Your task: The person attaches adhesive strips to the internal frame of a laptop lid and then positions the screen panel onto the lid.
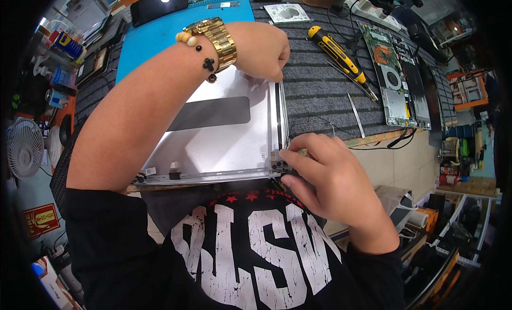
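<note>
Laptop panel [224, 142]: silver, flat, grey rounded patch [216, 113].

- I watch from the left camera on the wearer's head, looking steeply down over the shirt [250, 256] to the mat [314, 83].
- My view is close: the left hand [261, 51], right hand [333, 176] and panel [229, 150] sit around mid-frame, seen from above.
- My wide lens bends edges toward a dark rim, reaching the fan [24, 148] at far left.
</note>
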{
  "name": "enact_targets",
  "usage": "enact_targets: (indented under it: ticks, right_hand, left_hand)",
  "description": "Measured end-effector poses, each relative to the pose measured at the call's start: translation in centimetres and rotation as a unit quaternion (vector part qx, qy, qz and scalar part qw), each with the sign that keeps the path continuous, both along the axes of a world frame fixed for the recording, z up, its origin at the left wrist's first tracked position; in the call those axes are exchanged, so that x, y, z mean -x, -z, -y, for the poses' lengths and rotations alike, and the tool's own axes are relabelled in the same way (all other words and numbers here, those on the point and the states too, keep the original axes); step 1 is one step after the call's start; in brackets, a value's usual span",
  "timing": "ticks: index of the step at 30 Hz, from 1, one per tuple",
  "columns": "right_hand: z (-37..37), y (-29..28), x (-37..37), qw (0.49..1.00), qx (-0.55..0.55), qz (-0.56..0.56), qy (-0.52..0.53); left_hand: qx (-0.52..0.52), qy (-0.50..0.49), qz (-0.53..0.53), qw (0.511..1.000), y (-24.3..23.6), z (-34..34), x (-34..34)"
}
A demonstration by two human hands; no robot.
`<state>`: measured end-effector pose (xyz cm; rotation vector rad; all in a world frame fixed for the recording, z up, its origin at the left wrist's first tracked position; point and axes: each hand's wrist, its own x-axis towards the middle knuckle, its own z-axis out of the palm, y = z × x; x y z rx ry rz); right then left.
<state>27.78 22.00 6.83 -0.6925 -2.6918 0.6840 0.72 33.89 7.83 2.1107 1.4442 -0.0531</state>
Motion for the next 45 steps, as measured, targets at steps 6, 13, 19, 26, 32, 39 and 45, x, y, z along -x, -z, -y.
enact_targets:
  ticks: [6,13,19,26,32,39,45]
  right_hand:
    - [1.6,-0.5,-1.1,0.997,-0.060,0.054,-0.007]
    - [3.2,0.7,-2.3,0.993,-0.087,0.076,-0.010]
    - [3.8,1.5,-3.1,0.996,-0.081,0.044,-0.002]
    - [3.9,1.7,-3.7,0.995,-0.094,-0.029,0.012]
    - [4.7,2.1,-3.0,0.996,-0.086,-0.009,0.000]
    - [5.4,1.8,-2.5,0.996,-0.086,0.014,0.013]
    - [6.1,2.2,-3.0,0.995,-0.087,0.020,0.032]
  left_hand:
    - [-0.024,0.013,-0.027,0.999,0.2,0.3,-0.3]
    - [-0.048,0.026,-0.028,0.998,0.2,0.7,-0.8]
    - [-0.070,0.046,-0.037,0.996,0.5,1.0,-1.0]
    - [-0.074,0.033,-0.031,0.996,0.9,1.0,-0.9]
    - [-0.056,0.033,-0.029,0.997,0.2,1.4,-0.5]
    - [-0.083,0.034,-0.046,0.995,0.4,1.7,-0.4]
    - [-0.083,0.041,-0.031,0.995,0.6,1.8,-0.1]
